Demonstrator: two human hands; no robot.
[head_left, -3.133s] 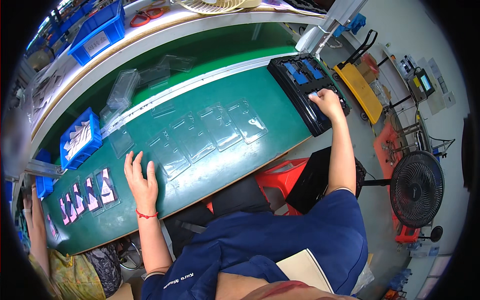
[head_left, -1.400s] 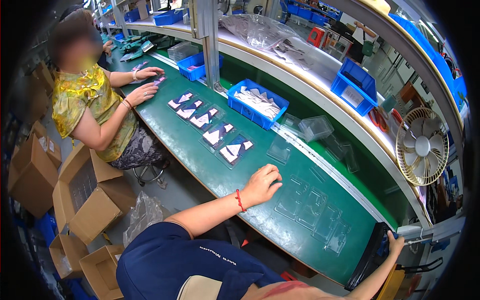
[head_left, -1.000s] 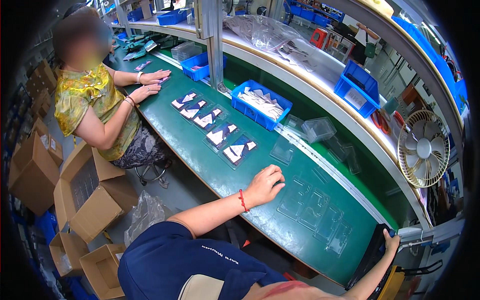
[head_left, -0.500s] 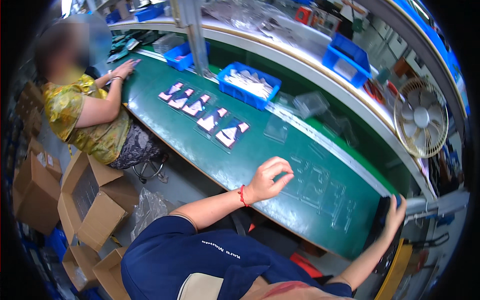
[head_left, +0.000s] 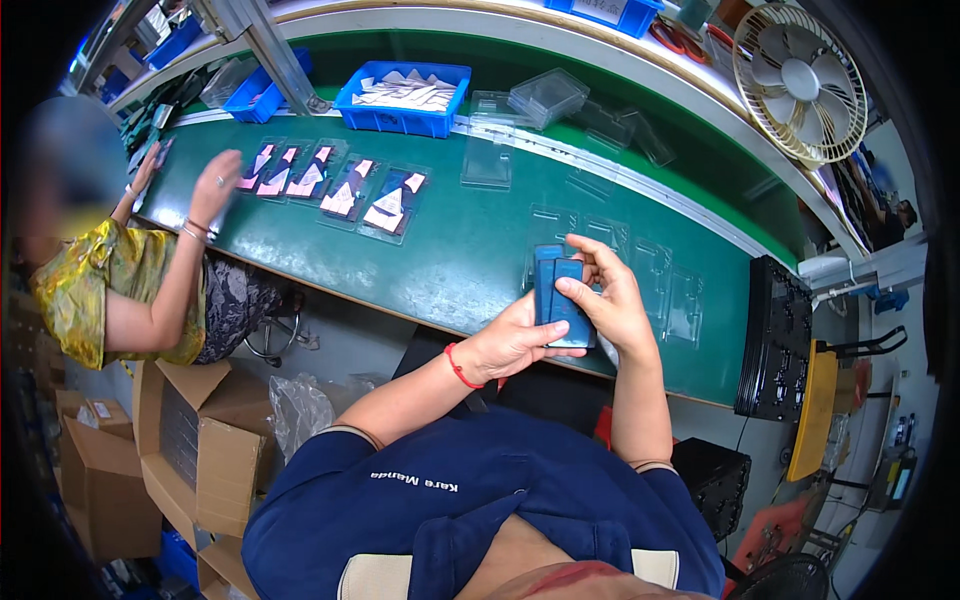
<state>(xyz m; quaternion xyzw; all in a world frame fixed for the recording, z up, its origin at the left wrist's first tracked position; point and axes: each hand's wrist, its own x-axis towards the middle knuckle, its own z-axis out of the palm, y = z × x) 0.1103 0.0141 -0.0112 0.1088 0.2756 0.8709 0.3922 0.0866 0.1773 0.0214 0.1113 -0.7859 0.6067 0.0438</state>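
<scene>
My left hand (head_left: 512, 338), with a red cord at its wrist, grips the lower end of a small fan of dark, phone-sized flat slabs (head_left: 566, 318). From the other side my right hand (head_left: 618, 298) holds the same slabs, its thumb lying on their face. The slabs overlap at slightly different angles; their exact number and kind cannot be made out. They are held over the front edge of the green table (head_left: 450, 262). Just beyond and to the right lie several clear plastic trays (head_left: 683, 308), partly hidden by my hands.
Left along the table runs a row of clear trays holding dark-and-pink pieces with white slips (head_left: 392, 203). Behind stands a blue bin (head_left: 400, 122) of white slips. A black ribbed stack (head_left: 775, 340) borders the right end. A co-worker's hand (head_left: 215, 188) is far left; a fan (head_left: 800, 80) stands back right.
My right hand has come from the black stack at the right end to the middle. Both hands now hold the dark slabs; my left hand was empty before. The view has shifted.
</scene>
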